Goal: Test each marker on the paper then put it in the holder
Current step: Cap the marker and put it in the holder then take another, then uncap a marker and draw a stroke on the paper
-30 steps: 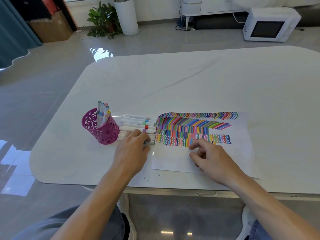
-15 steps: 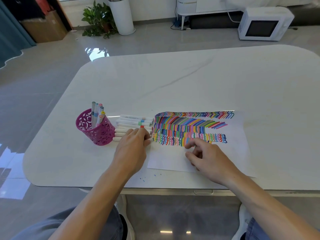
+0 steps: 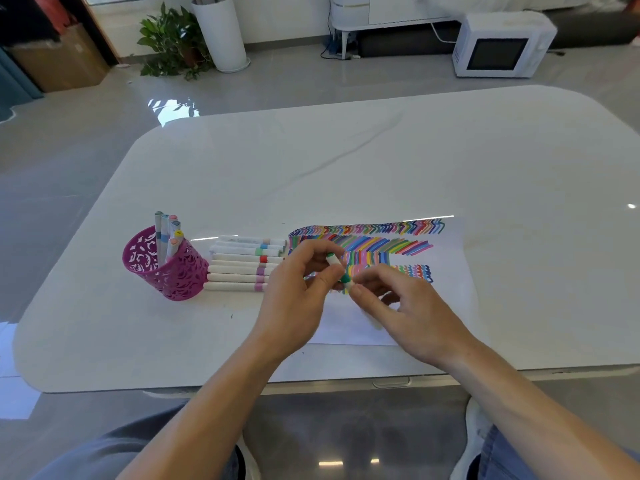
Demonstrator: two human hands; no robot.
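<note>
The marker, white with a green band, is held tilted just above the paper's left part, its upper end pointing away from the person. The left hand curls its thumb and fingers round the upper half. The right hand pinches the lower end, just below the green band, between thumb and forefinger, with the other fingers loosely bent. Whether the cap is on or off cannot be told.

The paper lies flat beneath both hands, its far part filled with rows of coloured strokes and squiggles. Just left of it, a row of markers lies side by side, touching one another. At their left ends stands the holder, a magenta cut-out cup, with several upright markers in it. All this sits on the near left part of the white table. Beyond it, on the grey floor, are a plant and a white microwave.
</note>
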